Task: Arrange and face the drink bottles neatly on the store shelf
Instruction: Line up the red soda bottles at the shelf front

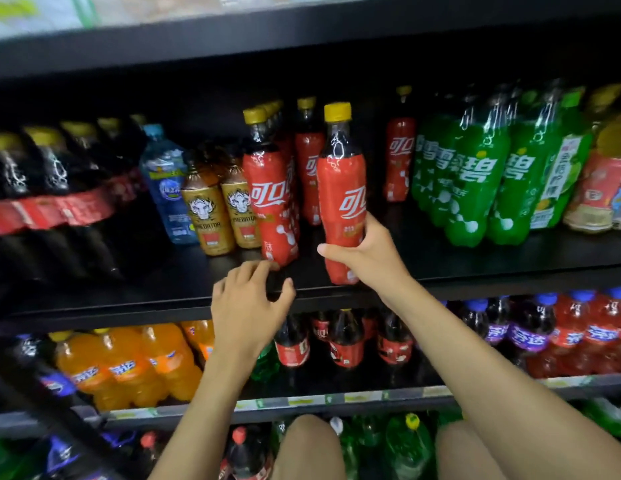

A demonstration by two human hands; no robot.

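Right hand (pixel 366 254) is clamped round the lower half of the held cola bottle (pixel 341 181) (red sleeve, yellow cap, upright). The thumb lies across the front and the fingers wrap round the right side. The bottle is at the front edge of the middle shelf (pixel 475 261). Can't tell whether its base is on the board or just off it. The logo faces forward, turned slightly right, and is cut off at the sleeve's edge.

Left hand (pixel 248 306) holds nothing, fingers spread and loosely bent, in front of the shelf lip. Its fingertips (pixel 264 266) are at the base of the row-front cola bottle (pixel 271 202); contact is unclear. That bottle stands just left of the held one with a gap between them, and more of the same type are lined up behind it.

A rear cola bottle (pixel 309 168) shows through that gap. A lone cola bottle (pixel 400 157) stands farther back on the right, beside the green soda bottles (pixel 475 174).

Left of the row are gold energy-drink bottles (pixel 207 216), a blue water bottle (pixel 163 181), then large dark cola bottles (pixel 52 188).

The lower shelf has orange soda bottles (pixel 129 368), small cola bottles (pixel 343 344) and purple-label bottles (pixel 531 334).
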